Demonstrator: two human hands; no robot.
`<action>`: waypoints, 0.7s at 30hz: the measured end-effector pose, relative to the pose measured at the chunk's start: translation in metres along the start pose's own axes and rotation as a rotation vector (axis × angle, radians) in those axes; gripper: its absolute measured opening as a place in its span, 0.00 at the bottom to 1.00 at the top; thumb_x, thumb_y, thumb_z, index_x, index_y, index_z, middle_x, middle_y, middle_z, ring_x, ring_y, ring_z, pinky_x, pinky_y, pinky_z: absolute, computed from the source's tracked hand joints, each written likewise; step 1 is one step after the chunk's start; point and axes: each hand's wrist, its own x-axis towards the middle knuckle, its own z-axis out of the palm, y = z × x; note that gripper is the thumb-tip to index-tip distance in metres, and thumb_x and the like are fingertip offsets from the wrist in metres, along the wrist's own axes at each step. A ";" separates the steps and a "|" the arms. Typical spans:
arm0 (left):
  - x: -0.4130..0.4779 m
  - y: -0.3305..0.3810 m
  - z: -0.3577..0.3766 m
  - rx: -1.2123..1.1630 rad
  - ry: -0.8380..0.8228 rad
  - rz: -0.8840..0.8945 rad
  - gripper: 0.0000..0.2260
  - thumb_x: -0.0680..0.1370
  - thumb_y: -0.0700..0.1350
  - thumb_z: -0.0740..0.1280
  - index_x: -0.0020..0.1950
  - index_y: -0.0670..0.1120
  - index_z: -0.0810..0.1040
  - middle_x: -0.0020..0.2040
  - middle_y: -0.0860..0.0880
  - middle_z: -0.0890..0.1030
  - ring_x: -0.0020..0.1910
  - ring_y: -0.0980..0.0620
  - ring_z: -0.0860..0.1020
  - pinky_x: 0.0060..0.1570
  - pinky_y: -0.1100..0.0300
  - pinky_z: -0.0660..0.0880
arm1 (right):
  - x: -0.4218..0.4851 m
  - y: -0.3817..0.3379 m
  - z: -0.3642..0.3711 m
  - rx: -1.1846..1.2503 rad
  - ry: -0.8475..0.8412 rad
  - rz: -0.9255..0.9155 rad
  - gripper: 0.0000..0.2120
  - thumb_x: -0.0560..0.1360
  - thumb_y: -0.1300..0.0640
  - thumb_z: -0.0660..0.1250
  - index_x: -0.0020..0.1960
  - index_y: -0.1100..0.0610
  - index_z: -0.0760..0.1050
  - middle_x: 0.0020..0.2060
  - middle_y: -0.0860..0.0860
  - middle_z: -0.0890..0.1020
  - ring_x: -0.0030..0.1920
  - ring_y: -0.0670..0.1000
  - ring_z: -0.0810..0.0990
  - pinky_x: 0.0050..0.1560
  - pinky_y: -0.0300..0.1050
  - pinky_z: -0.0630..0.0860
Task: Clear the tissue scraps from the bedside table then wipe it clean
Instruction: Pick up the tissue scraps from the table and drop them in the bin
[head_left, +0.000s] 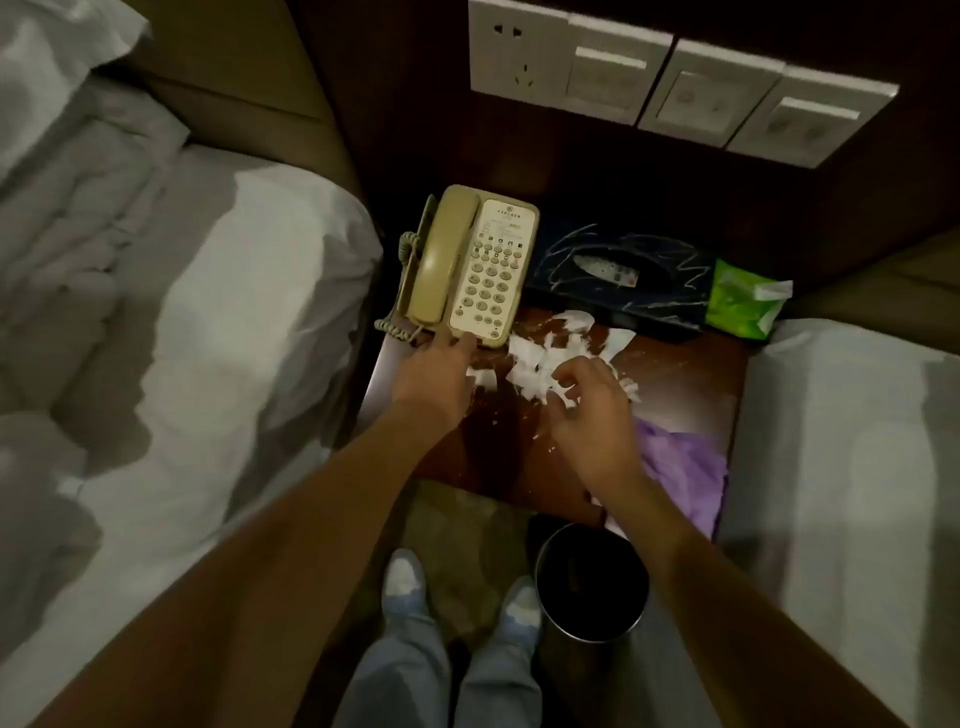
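Tissue scraps (540, 358) lie heaped on the bedside table (493, 452), right under the curled fingers of the right hand (587, 410), which pinch white bits. The left hand (434, 379) reaches with straight fingers, tips touching the near edge of the telephone (467, 265). A purple cloth (680, 467) lies behind the right wrist.

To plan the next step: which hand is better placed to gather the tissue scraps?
Right. The right hand is over the tissue scraps, fingers curled on them, and the waste bin stands on that side; the left hand touches the telephone.
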 end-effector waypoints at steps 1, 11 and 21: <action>0.005 -0.001 0.005 0.027 -0.023 0.003 0.19 0.79 0.46 0.70 0.68 0.49 0.71 0.65 0.45 0.72 0.58 0.41 0.79 0.50 0.47 0.79 | 0.003 0.002 0.005 -0.008 0.000 -0.002 0.10 0.75 0.61 0.70 0.54 0.52 0.75 0.51 0.47 0.76 0.50 0.50 0.78 0.47 0.52 0.80; 0.029 -0.012 0.044 0.010 -0.151 0.027 0.23 0.78 0.45 0.72 0.71 0.52 0.69 0.67 0.44 0.71 0.66 0.40 0.72 0.58 0.42 0.78 | 0.022 0.023 0.029 -0.032 -0.024 0.032 0.10 0.75 0.62 0.69 0.55 0.53 0.75 0.53 0.48 0.76 0.52 0.50 0.78 0.49 0.52 0.80; 0.035 -0.007 0.044 -0.157 -0.073 -0.005 0.04 0.81 0.41 0.68 0.53 0.48 0.76 0.53 0.49 0.76 0.53 0.46 0.77 0.47 0.52 0.74 | 0.035 0.031 0.026 -0.049 -0.083 0.064 0.14 0.74 0.64 0.68 0.58 0.55 0.75 0.55 0.50 0.76 0.54 0.53 0.78 0.51 0.52 0.79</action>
